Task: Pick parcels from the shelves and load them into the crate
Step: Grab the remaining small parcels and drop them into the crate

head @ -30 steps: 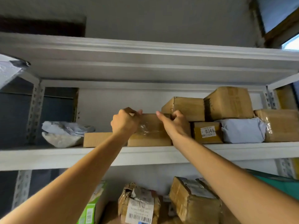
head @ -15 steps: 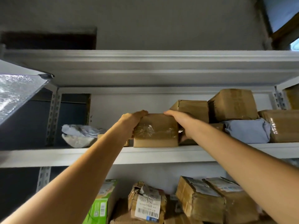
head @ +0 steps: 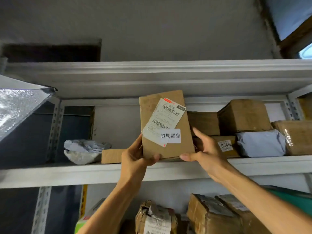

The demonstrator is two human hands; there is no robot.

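Head view: parcel (head: 166,125) (tilted upright) gripped between left hand (head: 135,157) and right hand (head: 206,152).

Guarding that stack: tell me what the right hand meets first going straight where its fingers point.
The right hand meets the labelled parcel at once, its fingers touching it; beyond, probably the back wall, depth unclear.

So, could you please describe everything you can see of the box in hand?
The box is flat brown cardboard, held upright with its broad face to the camera, at the shelf. A barcode label lies askew on it, overlapped by a white sticker with characters. The left hand grips its lower left corner, the right hand its lower right.
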